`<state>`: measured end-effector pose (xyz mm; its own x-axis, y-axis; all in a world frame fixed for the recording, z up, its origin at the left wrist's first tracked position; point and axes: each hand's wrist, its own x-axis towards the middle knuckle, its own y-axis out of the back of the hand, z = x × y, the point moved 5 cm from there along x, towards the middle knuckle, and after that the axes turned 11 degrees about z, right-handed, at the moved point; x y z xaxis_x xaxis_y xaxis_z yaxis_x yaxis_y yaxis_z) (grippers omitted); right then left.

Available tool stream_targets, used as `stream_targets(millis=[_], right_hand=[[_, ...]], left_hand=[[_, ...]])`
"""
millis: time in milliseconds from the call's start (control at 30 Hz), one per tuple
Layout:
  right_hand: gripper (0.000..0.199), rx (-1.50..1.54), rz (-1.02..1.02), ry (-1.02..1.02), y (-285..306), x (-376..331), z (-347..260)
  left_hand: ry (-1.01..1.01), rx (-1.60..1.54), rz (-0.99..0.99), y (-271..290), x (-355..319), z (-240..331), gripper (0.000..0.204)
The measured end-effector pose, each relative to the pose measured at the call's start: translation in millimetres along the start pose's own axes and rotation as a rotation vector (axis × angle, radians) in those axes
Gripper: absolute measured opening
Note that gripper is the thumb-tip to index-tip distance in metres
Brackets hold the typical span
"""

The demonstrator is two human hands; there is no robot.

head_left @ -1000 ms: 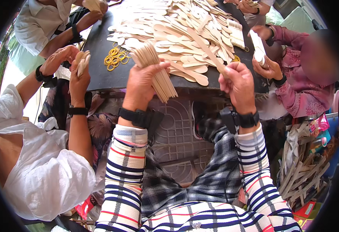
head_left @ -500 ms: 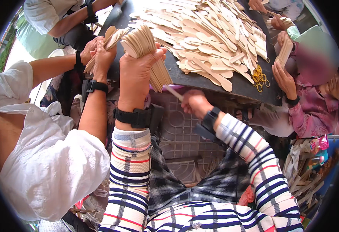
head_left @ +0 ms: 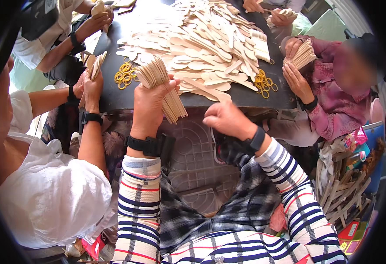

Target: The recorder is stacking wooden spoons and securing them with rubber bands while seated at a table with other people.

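My left hand (head_left: 149, 104) is wrapped round a thick stack of wooden spoons (head_left: 154, 74), held upright in front of the table's near edge. The rounded ends fan out above my fist and the narrow ends stick out below it. My right hand (head_left: 231, 119) is at the table edge, to the right of the stack, with its fingers curled in. Whether anything is between those fingertips is hidden. Just behind it is the near side of a large heap of loose wooden spoons (head_left: 202, 66).
Yellow rubber bands lie in two piles, left (head_left: 125, 75) and right (head_left: 263, 82) on the dark table (head_left: 193, 100). Co-workers at left and right hold spoon bundles (head_left: 299, 56). Wooden scraps (head_left: 340, 196) and a blue bin (head_left: 373, 132) stand at lower right.
The view has shifted, bringing the left rubber bands into sight. My right hand has moved up to the table edge; the spoon that stuck out of it no longer shows. My left hand keeps its stack.
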<state>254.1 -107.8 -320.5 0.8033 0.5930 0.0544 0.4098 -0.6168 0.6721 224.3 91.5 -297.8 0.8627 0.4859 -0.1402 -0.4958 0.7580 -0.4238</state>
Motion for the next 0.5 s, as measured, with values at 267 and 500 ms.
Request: stream_targets(millis=[267, 500], right_hand=[[0.014, -0.733, 0.650, -0.107, 101, 15, 52], [0.016, -0.715, 0.576, -0.184, 82, 13, 58]], left_hand=[[0.301, 0.004, -0.118, -49, -12, -52, 0.019], [0.353, 0.088, -0.126, -50, -35, -59, 0.017]])
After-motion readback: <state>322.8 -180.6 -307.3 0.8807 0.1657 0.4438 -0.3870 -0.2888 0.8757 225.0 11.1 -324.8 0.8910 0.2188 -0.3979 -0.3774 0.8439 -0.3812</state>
